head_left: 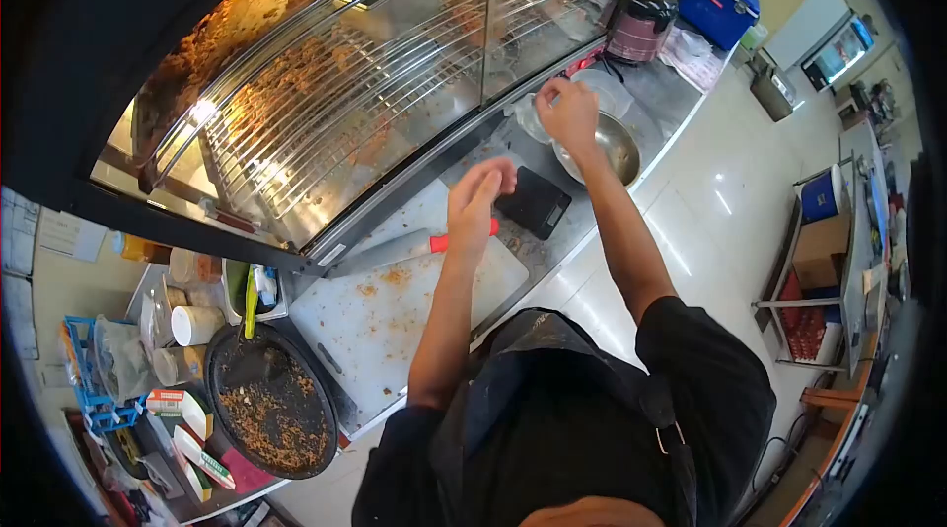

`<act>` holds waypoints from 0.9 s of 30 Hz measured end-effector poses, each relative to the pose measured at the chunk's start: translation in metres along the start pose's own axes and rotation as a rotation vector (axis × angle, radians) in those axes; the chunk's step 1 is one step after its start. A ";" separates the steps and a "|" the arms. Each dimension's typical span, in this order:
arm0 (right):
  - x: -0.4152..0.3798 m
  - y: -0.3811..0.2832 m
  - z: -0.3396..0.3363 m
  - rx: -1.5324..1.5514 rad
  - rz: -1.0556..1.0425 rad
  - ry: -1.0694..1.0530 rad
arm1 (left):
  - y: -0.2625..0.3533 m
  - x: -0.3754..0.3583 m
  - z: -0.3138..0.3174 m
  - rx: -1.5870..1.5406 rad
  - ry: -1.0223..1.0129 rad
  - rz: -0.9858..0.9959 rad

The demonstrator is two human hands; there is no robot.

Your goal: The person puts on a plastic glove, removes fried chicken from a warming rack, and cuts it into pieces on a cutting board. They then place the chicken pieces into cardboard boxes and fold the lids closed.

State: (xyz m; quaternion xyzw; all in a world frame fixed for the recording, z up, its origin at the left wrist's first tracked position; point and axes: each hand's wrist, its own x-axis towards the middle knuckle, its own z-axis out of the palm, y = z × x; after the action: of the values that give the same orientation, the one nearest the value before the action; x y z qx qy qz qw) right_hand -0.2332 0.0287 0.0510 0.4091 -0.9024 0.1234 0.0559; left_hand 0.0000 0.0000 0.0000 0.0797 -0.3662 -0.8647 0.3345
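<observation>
My right hand [570,114] is raised at the near rim of a metal bowl [619,147]; its fingertips are pinched together, and whatever is in them is too small to make out. Over the counter, my left hand [475,193] hovers with loosely bent fingers and no visible load. Beside it lies a flat black device like a kitchen scale [534,202]. A knife with a red handle [440,244] rests on the white cutting board [493,275] below my left wrist. Crumbs are scattered over the board. Clear plastic [604,91] sits behind the bowl.
A glass warming cabinet [395,43] with wire racks of fried food runs along the back. At left stand a black pan of crumbs [321,428], tongs [251,305] and tubs [195,326]. A rice cooker [641,29] and blue cooler [718,12] stand at far right.
</observation>
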 end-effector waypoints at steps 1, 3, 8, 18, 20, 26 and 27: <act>0.001 -0.002 0.005 -0.157 -0.033 0.132 | 0.004 0.012 0.001 0.004 -0.007 -0.017; 0.048 -0.043 0.090 0.004 -0.013 0.183 | 0.047 0.063 -0.047 0.334 -0.080 -0.053; 0.053 -0.029 0.094 0.842 -0.110 0.009 | -0.030 0.130 -0.047 0.637 0.128 0.050; 0.000 -0.002 0.038 1.204 -0.702 0.104 | -0.015 0.133 0.044 -0.144 0.364 0.285; 0.000 0.002 0.023 1.283 -0.751 0.058 | -0.017 0.122 0.048 -0.296 0.186 0.332; -0.009 0.012 0.000 1.346 -0.876 0.058 | -0.028 0.097 0.066 -0.234 -0.034 0.473; -0.014 0.013 0.000 1.350 -0.852 0.059 | -0.030 0.091 0.069 -0.182 0.022 0.447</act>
State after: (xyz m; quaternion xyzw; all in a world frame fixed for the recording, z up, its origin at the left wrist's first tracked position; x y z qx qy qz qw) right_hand -0.2333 0.0470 0.0457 0.6607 -0.3971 0.6220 -0.1376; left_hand -0.1119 -0.0027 0.0388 -0.0245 -0.2918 -0.7976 0.5274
